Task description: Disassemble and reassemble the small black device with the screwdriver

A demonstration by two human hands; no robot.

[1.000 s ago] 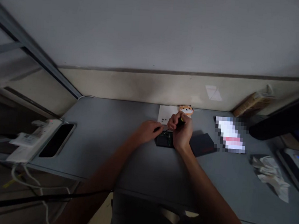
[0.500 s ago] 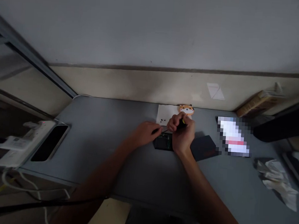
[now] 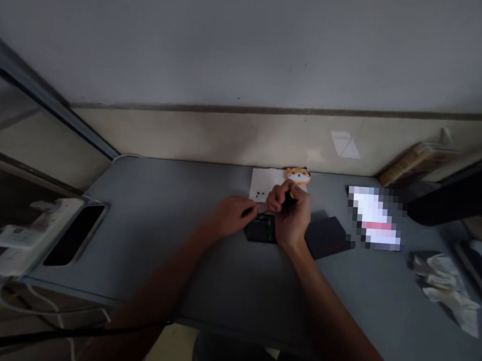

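Observation:
My right hand (image 3: 291, 214) is wrapped round a black and yellow screwdriver (image 3: 291, 198), its thin shaft pointing left. Under both hands lies a dark device with a green circuit board (image 3: 261, 229). My left hand (image 3: 235, 215) is at the device's upper left, fingers closed round a small dark item that is too small to name. Behind the hands, a white sheet (image 3: 261, 179) bears several tiny dark screws (image 3: 260, 193). A dark flat cover (image 3: 329, 237) lies right of my right hand.
An orange and white animal-face item (image 3: 298, 175) sits by the wall. To the right are a lit phone (image 3: 374, 217), crumpled tissue (image 3: 444, 282) and a leaning book (image 3: 415, 162). A dark phone (image 3: 75, 235) and a power strip (image 3: 34, 237) with cables are at the left.
The view has shifted slightly. Both hands keep nearly the same place and grip over the device.

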